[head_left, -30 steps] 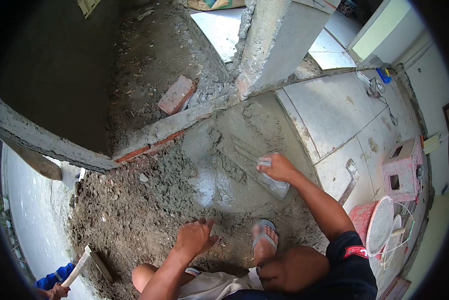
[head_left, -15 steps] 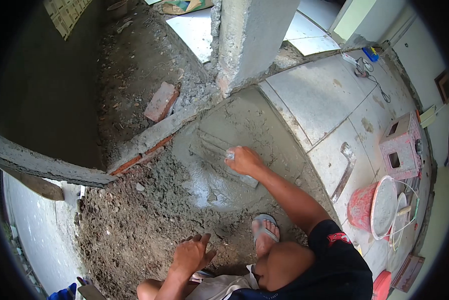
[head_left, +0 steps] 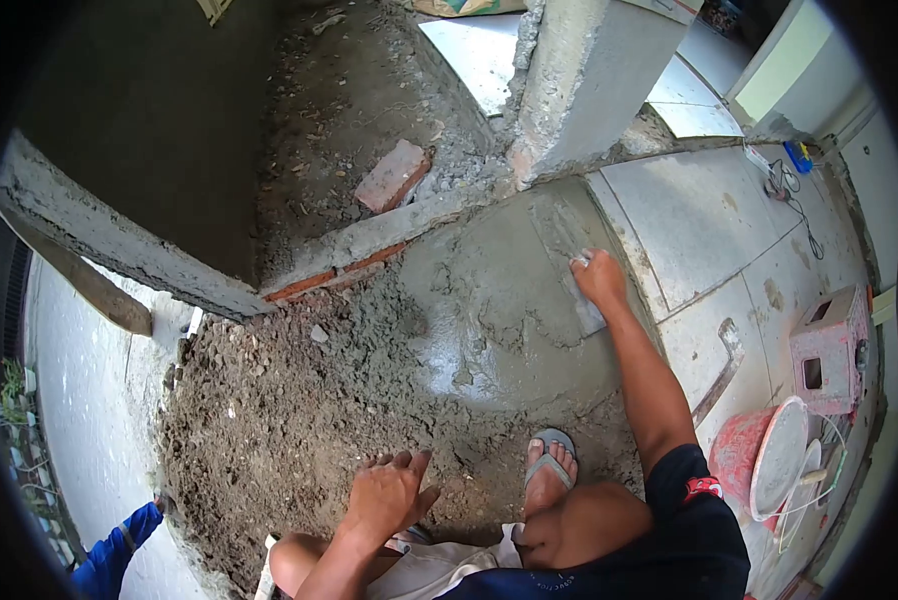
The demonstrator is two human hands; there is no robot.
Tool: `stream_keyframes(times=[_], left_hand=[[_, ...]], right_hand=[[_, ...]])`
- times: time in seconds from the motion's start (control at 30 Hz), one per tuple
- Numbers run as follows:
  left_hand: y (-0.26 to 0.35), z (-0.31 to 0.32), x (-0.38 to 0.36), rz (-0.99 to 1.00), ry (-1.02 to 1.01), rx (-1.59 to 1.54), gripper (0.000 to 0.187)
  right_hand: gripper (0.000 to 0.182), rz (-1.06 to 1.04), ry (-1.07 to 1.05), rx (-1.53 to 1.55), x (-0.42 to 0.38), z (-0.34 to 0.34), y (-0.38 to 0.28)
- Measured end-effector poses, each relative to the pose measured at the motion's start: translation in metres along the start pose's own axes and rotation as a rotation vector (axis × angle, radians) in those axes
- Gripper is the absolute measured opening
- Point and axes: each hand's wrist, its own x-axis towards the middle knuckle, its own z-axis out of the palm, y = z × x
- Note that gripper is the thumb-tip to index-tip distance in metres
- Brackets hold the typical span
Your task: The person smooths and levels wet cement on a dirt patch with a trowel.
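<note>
My right hand is closed round the handle of a long plastering float, whose flat blade lies on the wet grey mortar close to the tile edge. Mortar smears the blade, so its outline partly blends in. A shiny wet patch shows to the left of the float. Over the rough soil, near my knee, my left hand hangs with its fingers spread and holds nothing.
A broken brick lies beyond the low wall, left of a concrete pillar. Large floor tiles at right carry a metal bar, a red bucket and a pink box. Another person's blue sleeve shows lower left.
My right hand has moved the float rightward over the mortar, toward the tiles, and turned it. The view has shifted. More of the other person's blue sleeve shows at lower left.
</note>
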Motion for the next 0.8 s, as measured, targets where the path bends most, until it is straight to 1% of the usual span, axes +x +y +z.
stream_keyframes(times=[0.03,0.07,0.1,0.13,0.17,0.2,0.23,0.3,0.33,0.4,0.43,0.47,0.53,0.57,0.63,0.67,0.7,0.73,0.77,0.8], left_hand=[[0.003,-0.001,-0.007,-0.002,-0.017,0.012,0.056],[0.005,0.0,-0.01,-0.022,-0.022,-0.01,0.056],[0.005,0.001,-0.012,0.011,-0.029,-0.041,0.059],[0.007,0.003,-0.015,0.044,-0.042,-0.073,0.061],[0.009,0.008,-0.015,0.075,-0.006,-0.093,0.06],[0.012,0.014,-0.014,0.065,-0.019,-0.106,0.06],[0.013,0.021,-0.012,0.105,-0.023,-0.058,0.057],[0.017,0.033,-0.009,0.174,-0.01,0.021,0.051],[0.022,0.035,-0.011,0.169,-0.015,0.01,0.051],[0.024,0.028,-0.008,0.217,0.029,-0.036,0.049],[0.025,0.024,-0.009,0.22,0.083,-0.082,0.048],[0.025,0.02,-0.011,0.215,0.088,-0.09,0.048],[0.019,0.009,-0.009,0.086,0.011,-0.11,0.051],[0.013,0.006,-0.009,0.085,0.023,-0.103,0.051],[0.005,0.004,-0.012,0.01,0.056,-0.019,0.057],[0.004,0.002,-0.012,0.012,0.058,-0.012,0.057],[0.003,-0.001,-0.012,-0.009,0.035,-0.055,0.059],[0.001,-0.004,-0.01,-0.033,0.013,-0.095,0.061],[-0.001,0.002,-0.01,-0.006,0.066,-0.086,0.061],[-0.001,0.002,-0.009,-0.001,0.062,-0.07,0.061]], right_hand=[[0.037,-0.023,-0.028,-0.006,-0.001,0.008,-0.002],[0.039,-0.066,-0.106,0.073,0.001,0.012,-0.004],[0.041,-0.103,-0.186,0.154,0.004,0.018,-0.004],[0.041,-0.109,-0.213,0.146,0.003,0.013,-0.016],[0.043,-0.086,-0.446,0.187,0.001,-0.003,-0.043],[0.045,-0.056,-0.673,0.228,0.001,-0.017,-0.064],[0.045,-0.056,-0.69,0.221,0.002,-0.026,-0.078],[0.052,0.042,-0.869,0.151,0.003,-0.035,-0.093],[0.052,0.042,-0.88,0.142,-0.004,-0.029,-0.083],[0.052,-0.386,-0.812,0.106,-0.02,-0.021,-0.055],[0.053,-0.431,-0.802,0.082,-0.03,-0.024,-0.049],[0.055,-0.474,-0.802,0.056,-0.044,-0.028,-0.041],[0.056,-0.434,-0.879,0.055,-0.06,-0.041,-0.034],[0.054,-0.443,-0.864,0.04,-0.069,-0.045,-0.026],[0.053,-0.449,-0.847,0.026,-0.092,-0.054,-0.014],[0.05,-0.418,-0.844,-0.031,-0.104,-0.065,-0.013],[0.047,-0.386,-0.838,-0.086,-0.112,-0.071,-0.012],[0.047,-0.385,-0.828,-0.075,-0.115,-0.072,-0.01],[0.046,-0.455,-0.779,-0.162,-0.12,-0.072,-0.008],[0.045,-0.521,-0.727,-0.25,-0.122,-0.07,-0.006]])
